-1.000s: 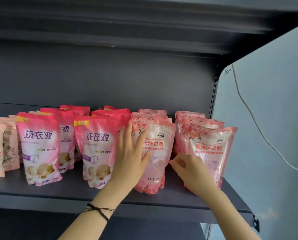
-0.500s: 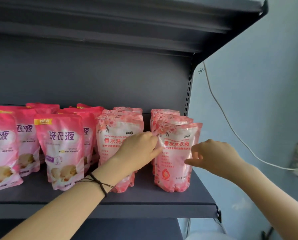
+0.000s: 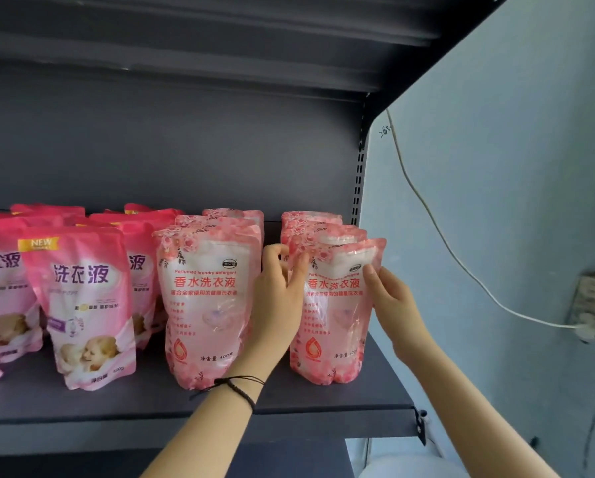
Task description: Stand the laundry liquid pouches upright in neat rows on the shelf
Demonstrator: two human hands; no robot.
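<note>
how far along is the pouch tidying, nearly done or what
Done: the magenta pouches and the middle floral row stand upright in rows. In hand: the left hand and right hand grip the front right pouch by its edges. Left: probably only squaring it; the left end of the shelf is out of view.

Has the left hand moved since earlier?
Yes. The left hand shifted right along the shelf, off the neighbouring pouch to the left edge of the rightmost front pouch.

Shelf (image 3: 151,398): we see dark grey.
Flowered pouches (image 3: 202,305), shelf's right end: pale pink, rose print, red lettering.
Other pouches (image 3: 82,305), shelf's left: we see hot pink, purple lettering, yellow banner.
Wall (image 3: 496,184) beside shelf: pale blue-grey.
</note>
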